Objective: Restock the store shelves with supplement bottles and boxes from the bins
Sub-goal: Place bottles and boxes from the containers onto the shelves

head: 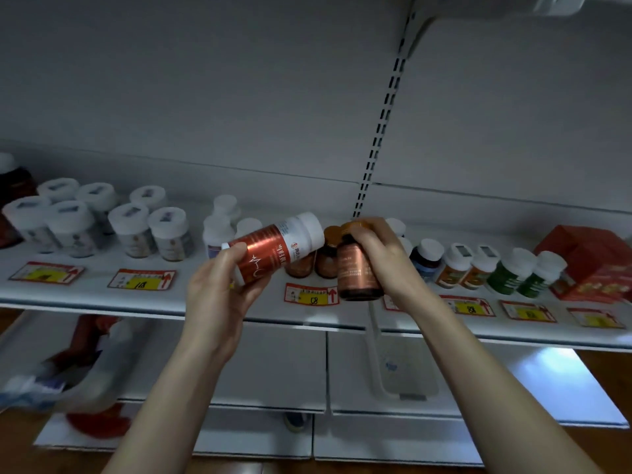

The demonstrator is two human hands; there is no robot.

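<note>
The left grip [222, 285] curls round a tilted red-labelled white-capped bottle [273, 249]; the right grip [379, 254] clasps an upright amber bottle [359, 275], both held above the middle front edge of the shelf [95, 299].

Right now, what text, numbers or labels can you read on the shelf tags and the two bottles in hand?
"18", roughly, tilted: on the left price tag.
"58" or "85", uncertain: on the middle price tag, between the hands.
Too blurred: white characters and logo on the red bottle in the left hand.
Too blurred: print on the brown bottle in the right hand.
Unreadable: other tags, shelf bottles, red box.
</note>
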